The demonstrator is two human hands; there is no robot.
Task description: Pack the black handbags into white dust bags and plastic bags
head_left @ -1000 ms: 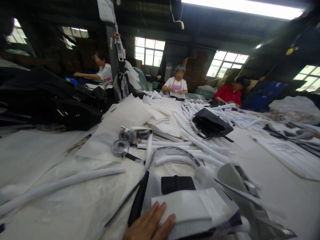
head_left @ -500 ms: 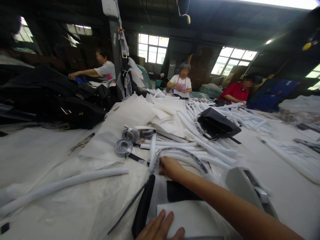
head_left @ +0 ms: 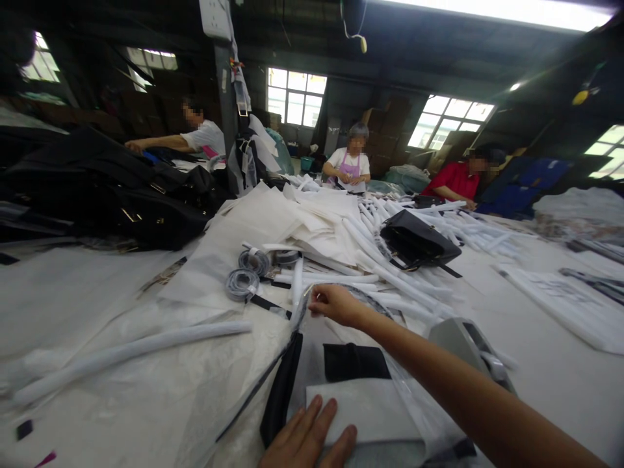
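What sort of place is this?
Probably a workshop that makes or packs bags: a black handbag lies beside white tubes, white sheets are heaped up, and a person in a purple apron works beyond them.

No lettering can be read (the grey marks on the white packet are blurred).

The room is large and rather dark, with an almost black ceiling. Near the top there is a long, bright lamp. In the far wall stand several windows, divided into panes and shining white. A dark pillar carries a pale socket box. Brown boxes are piled behind the wide, pale table.
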